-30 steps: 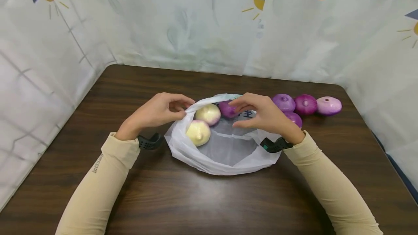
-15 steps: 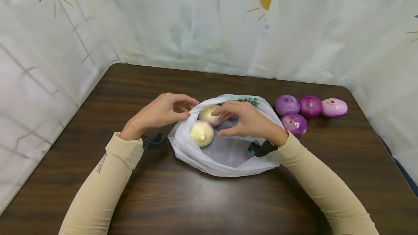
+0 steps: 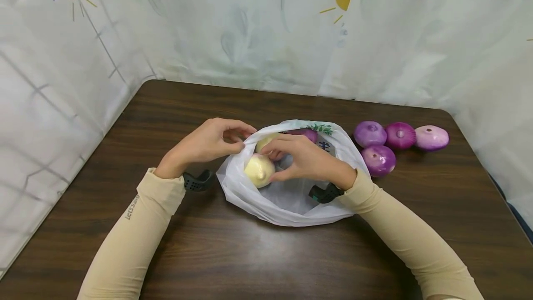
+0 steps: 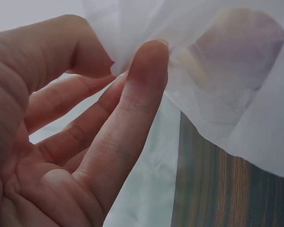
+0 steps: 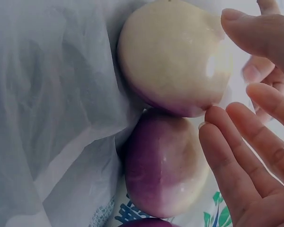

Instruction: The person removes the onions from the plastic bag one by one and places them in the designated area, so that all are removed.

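Right hand (image 3: 306, 159): you are now holding it inside the white bag (image 3: 276, 216), its thumb and fingers spreading loosely about the front pale onion (image 3: 258, 171); light contact looks likely, but no firm grip is showing. Reading: the work seems to be centring on this onion. Rear pale onion (image 3: 264, 143) is lying behind it, with a purple onion (image 3: 309, 133) farther right, all inside the bag. Left hand (image 3: 207, 140): you are pinching the bag's rim between thumb and finger.

Versus one second ago: the right hand was hovering by the purple onion; it is now sitting farther left. Four loose onions (image 3: 379, 160) are staying grouped on the desk (image 3: 187, 253).
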A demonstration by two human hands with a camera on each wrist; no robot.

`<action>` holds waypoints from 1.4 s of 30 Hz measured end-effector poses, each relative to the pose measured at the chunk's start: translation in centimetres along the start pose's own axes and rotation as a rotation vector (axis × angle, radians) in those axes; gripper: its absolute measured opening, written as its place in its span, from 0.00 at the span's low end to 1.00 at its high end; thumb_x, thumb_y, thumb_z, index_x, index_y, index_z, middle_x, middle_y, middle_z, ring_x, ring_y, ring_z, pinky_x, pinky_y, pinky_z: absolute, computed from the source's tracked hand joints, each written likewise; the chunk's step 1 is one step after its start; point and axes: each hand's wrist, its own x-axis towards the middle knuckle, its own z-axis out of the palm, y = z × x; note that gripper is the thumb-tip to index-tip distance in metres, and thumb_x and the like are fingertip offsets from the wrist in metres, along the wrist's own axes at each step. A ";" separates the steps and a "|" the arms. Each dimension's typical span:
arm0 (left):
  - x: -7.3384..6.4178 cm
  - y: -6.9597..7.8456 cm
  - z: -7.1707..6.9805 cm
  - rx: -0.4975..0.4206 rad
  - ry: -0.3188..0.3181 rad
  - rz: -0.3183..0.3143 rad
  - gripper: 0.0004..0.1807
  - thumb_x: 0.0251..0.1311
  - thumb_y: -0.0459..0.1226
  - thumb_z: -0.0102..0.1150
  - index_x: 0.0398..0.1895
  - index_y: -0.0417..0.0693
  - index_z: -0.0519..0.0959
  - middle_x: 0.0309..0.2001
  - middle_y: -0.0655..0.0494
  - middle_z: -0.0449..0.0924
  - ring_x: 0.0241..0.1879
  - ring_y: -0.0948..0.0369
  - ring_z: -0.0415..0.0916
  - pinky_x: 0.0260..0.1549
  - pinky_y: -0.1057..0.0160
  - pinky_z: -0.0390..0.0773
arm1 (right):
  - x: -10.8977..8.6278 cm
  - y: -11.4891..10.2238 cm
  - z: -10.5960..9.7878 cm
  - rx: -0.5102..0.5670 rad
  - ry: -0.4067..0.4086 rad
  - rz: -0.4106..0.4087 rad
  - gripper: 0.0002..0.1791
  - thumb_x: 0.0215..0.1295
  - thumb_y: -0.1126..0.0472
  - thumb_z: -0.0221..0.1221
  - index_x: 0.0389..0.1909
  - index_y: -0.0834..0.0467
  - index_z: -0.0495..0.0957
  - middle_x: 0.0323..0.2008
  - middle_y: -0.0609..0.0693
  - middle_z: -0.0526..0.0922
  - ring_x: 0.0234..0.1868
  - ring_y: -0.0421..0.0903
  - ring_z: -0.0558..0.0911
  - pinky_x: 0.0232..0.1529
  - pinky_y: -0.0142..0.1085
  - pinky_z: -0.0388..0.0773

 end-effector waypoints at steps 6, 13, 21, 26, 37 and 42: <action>0.0 0.0 0.0 -0.016 -0.003 0.007 0.23 0.64 0.30 0.56 0.63 0.50 0.82 0.55 0.50 0.87 0.51 0.57 0.86 0.55 0.52 0.83 | 0.3 0.1 0.6 -0.048 -0.005 -0.012 0.29 0.49 0.54 0.81 0.53 0.54 0.84 0.45 0.46 0.84 0.45 0.40 0.85 0.51 0.37 0.85; 0.0 0.1 -0.1 0.000 -0.003 0.006 0.23 0.64 0.31 0.56 0.63 0.50 0.82 0.53 0.51 0.87 0.49 0.58 0.86 0.52 0.55 0.82 | 0.6 0.3 1.0 -0.135 -0.039 0.005 0.31 0.50 0.51 0.80 0.56 0.52 0.84 0.45 0.45 0.84 0.46 0.40 0.81 0.50 0.35 0.82; 0.0 0.2 -0.1 0.002 -0.006 -0.004 0.23 0.64 0.31 0.57 0.63 0.51 0.82 0.54 0.51 0.87 0.50 0.58 0.86 0.51 0.56 0.82 | 0.5 -0.1 1.2 -0.178 -0.055 -0.024 0.33 0.49 0.50 0.80 0.58 0.53 0.83 0.49 0.46 0.84 0.46 0.40 0.80 0.49 0.35 0.82; -0.1 0.2 -0.1 0.002 -0.007 0.001 0.23 0.64 0.31 0.56 0.63 0.50 0.82 0.55 0.51 0.87 0.50 0.58 0.85 0.51 0.56 0.82 | 0.3 -0.3 1.5 -0.212 -0.067 -0.041 0.35 0.48 0.48 0.80 0.59 0.52 0.83 0.54 0.47 0.85 0.53 0.41 0.82 0.56 0.36 0.82; -0.2 0.3 -0.1 0.005 0.000 0.008 0.23 0.63 0.32 0.56 0.62 0.51 0.82 0.52 0.52 0.88 0.49 0.59 0.86 0.53 0.54 0.82 | -0.2 -0.8 1.9 -0.258 -0.114 -0.016 0.37 0.50 0.46 0.79 0.62 0.51 0.80 0.58 0.48 0.84 0.56 0.42 0.83 0.58 0.37 0.81; -0.3 0.3 -0.1 0.016 0.002 0.011 0.23 0.64 0.32 0.57 0.62 0.51 0.82 0.53 0.52 0.87 0.49 0.59 0.86 0.50 0.58 0.82 | -0.4 -1.0 1.5 -0.284 -0.098 -0.026 0.37 0.49 0.44 0.79 0.61 0.50 0.81 0.56 0.48 0.84 0.52 0.42 0.83 0.54 0.35 0.82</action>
